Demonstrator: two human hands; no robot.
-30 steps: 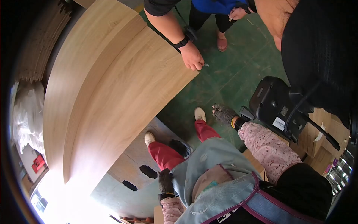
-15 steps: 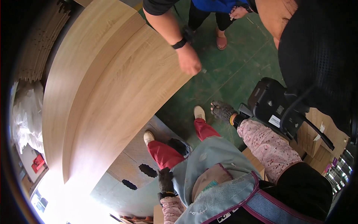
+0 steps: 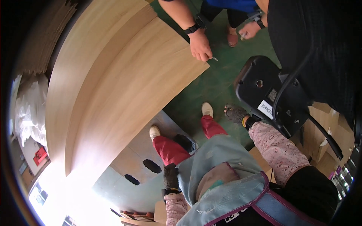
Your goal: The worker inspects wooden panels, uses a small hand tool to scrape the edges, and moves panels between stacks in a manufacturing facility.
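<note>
My left hand [image 3: 171,176], in a grey fingerless glove, hangs against the side of my blue-grey apron [image 3: 211,156]; its fingers are hard to make out. My right hand [image 3: 236,114], gloved alike, hangs beside a black boxy device [image 3: 264,92] with a white label and a cable. Its fingers are loosely apart, with nothing seen in them. Ahead of me lies a large wood-grain panel [image 3: 124,94]. At its far right corner, a co-worker's hand [image 3: 201,45] holds a small thin tool [image 3: 214,58] whose kind I cannot tell.
Another hand [image 3: 249,30] of a person shows at the top, above the green floor [image 3: 220,81]. A worn board [image 3: 132,150] with dark holes lies by my feet. Clear plastic wrap [image 3: 32,109] hangs at the left; cardboard boxes [image 3: 320,130] stand at the right.
The co-worker's hand at the panel's corner has shifted right, and the thin tool now shows. The black device appears larger and further left. My hands stay lowered.
</note>
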